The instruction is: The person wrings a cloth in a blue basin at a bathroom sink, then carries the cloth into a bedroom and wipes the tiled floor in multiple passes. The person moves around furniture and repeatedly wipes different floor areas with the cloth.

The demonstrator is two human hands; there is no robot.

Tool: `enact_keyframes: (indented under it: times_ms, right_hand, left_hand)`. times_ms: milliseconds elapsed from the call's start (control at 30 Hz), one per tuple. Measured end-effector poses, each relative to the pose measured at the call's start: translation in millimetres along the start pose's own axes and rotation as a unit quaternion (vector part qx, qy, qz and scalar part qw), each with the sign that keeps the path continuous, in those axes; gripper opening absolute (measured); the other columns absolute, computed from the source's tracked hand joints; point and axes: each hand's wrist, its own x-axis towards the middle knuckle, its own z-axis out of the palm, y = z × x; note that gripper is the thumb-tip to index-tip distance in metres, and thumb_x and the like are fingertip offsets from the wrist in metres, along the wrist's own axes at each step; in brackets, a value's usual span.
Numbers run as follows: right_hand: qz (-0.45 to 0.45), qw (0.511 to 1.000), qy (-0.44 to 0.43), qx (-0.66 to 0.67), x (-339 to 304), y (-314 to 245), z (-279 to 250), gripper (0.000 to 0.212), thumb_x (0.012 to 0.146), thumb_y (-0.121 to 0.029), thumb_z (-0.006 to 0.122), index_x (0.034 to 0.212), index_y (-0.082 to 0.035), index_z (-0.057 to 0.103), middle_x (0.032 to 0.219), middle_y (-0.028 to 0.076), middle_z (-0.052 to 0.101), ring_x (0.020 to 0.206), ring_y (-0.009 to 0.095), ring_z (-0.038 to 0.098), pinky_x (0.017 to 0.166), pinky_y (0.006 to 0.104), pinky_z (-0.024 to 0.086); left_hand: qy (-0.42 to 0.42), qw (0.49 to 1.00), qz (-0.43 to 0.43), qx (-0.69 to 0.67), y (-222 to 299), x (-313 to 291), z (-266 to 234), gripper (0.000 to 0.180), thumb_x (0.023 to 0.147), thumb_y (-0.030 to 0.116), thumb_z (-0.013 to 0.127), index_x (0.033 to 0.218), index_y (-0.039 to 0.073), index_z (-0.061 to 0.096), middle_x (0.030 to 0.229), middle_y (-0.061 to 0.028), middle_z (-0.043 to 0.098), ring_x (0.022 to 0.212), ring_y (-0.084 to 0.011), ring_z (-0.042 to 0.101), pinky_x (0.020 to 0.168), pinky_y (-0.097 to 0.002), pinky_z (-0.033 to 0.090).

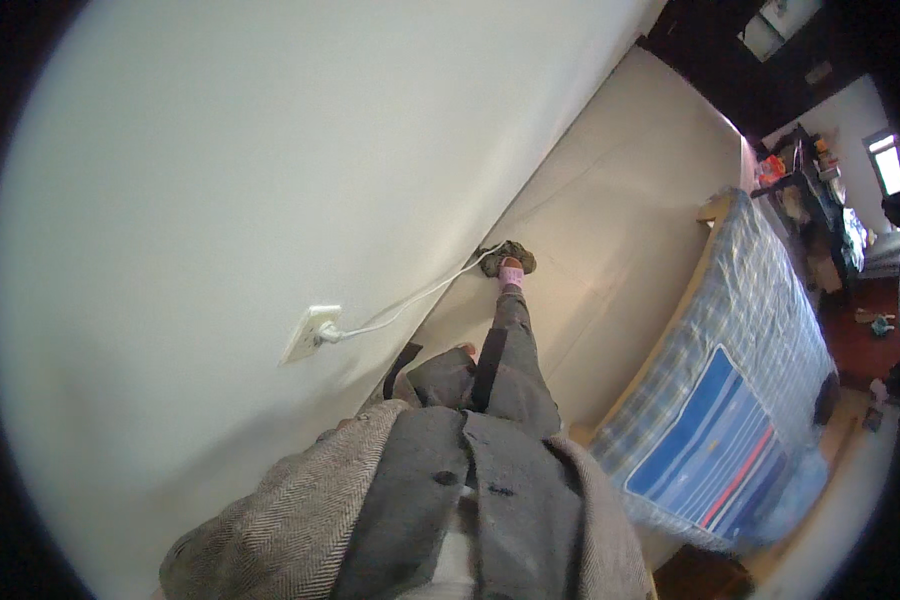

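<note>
Neither of my hands shows clearly; the herringbone sleeves (pixel 310 480) of my coat lie along my body, and the hands' places are hidden. Below me a grey trouser leg (pixel 518 350) stretches forward to a pink sock (pixel 511 274) and a dark, fuzzy slipper (pixel 507 257) on the floor. My other leg (pixel 440 380) is mostly covered, with a small skin-coloured patch beside it that I cannot make out. A white plug (pixel 329 332) sits in a wall outlet (pixel 310 335). Its white cord (pixel 410 302) runs down to the floor by the slipper.
A pale wall (pixel 220 170) rises on my left, meeting the beige floor (pixel 620 210). On the right stands a bed with a plastic-covered, blue checked mattress (pixel 670 350). A cluttered dark shelf (pixel 820 215) stands farther off, near a bright window (pixel 886 165).
</note>
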Motion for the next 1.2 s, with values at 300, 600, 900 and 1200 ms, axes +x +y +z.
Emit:
enact_keyframes:
  times_ms: [300, 600, 900, 1200]
  right_hand:
    - [-0.027, 0.940, 0.038, -0.338, 65.4, -193.7, -123.7, 0.034, 0.090, -0.034, 0.050, 0.090, -0.004, 0.066, 0.084, 0.021, 0.066, 0.086, 0.040, 0.062, 0.074, 0.0478, 0.050]
    - [-0.194, 0.965, 0.018, -0.178, 148.9, -367.5, -107.8, 0.032, 0.089, -0.033, 0.055, 0.099, -0.005, 0.064, 0.091, 0.019, 0.066, 0.089, 0.037, 0.063, 0.075, 0.0442, 0.049]
    - [0.053, 0.997, 0.038, 0.046, 65.3, -83.2, -188.8, 0.035, 0.089, -0.031, 0.055, 0.091, 0.002, 0.065, 0.076, 0.011, 0.065, 0.065, 0.019, 0.061, 0.059, 0.0360, 0.048]
    - [0.361, 0.894, 0.079, 0.252, -215.3, 39.9, -31.7, 0.026, 0.087, -0.027, 0.055, 0.091, -0.003, 0.063, 0.066, 0.008, 0.059, 0.052, 0.018, 0.055, 0.044, 0.0326, 0.044]
  left_hand:
    - [-0.008, 0.996, -0.048, -0.069, -1.9, -59.6, 47.7, 0.023, 0.091, 0.026, 0.053, 0.087, 0.005, 0.062, 0.071, -0.0036, 0.055, 0.062, -0.0175, 0.049, 0.055, -0.0334, 0.040]
    - [0.011, 0.988, -0.075, -0.133, 38.5, -120.5, 116.1, 0.024, 0.092, 0.026, 0.054, 0.082, 0.006, 0.063, 0.067, -0.0018, 0.053, 0.058, -0.0152, 0.046, 0.052, -0.0314, 0.039]
    - [0.032, 0.984, -0.057, -0.167, 165.3, -104.1, 72.5, 0.026, 0.092, 0.026, 0.055, 0.078, 0.006, 0.063, 0.063, -0.0001, 0.051, 0.054, -0.0129, 0.044, 0.049, -0.0294, 0.037]
    - [-0.054, 0.997, 0.052, -0.016, 268.2, 11.4, -75.1, 0.006, 0.083, 0.013, 0.065, 0.084, 0.007, 0.063, 0.064, 0.0001, 0.056, 0.058, -0.0126, 0.053, 0.053, -0.0285, 0.044]
